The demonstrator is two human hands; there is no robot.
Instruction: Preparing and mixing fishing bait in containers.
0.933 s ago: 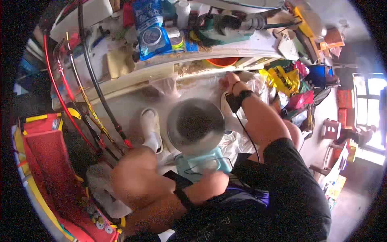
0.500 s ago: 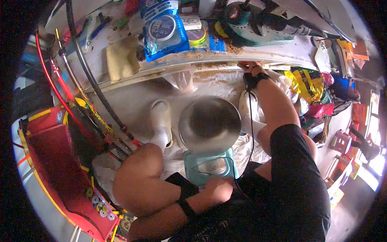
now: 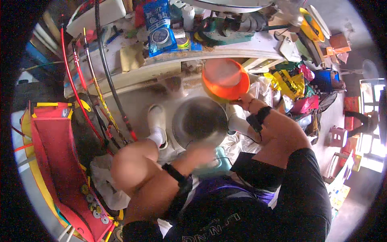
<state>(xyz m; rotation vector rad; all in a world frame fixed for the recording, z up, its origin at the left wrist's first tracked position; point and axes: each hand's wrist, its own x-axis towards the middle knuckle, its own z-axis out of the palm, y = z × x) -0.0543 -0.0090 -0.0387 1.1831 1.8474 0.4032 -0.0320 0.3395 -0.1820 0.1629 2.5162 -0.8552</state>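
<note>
In the head view, the right hand [image 3: 244,101] is clamped on the rim of a round orange plastic bowl [image 3: 225,78], holding it tilted just above and beyond the far rim of a large round grey metal basin [image 3: 200,121] on the floor between the person's feet. The left hand [image 3: 203,154], blurred, sits at the basin's near rim above a teal plastic stool [image 3: 219,166]; whether it grips cannot be told. The bowl lies up and right of the basin, nearer the right hand, below the cluttered white bench [image 3: 169,66].

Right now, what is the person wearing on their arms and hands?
Both hands are bare, no gloves. The left wrist has a black band around it. The right wrist wears a black strap too, wider, like a watch or wrist wrap. The upper arms are covered by short black sleeves; the forearms are uncovered.
</note>
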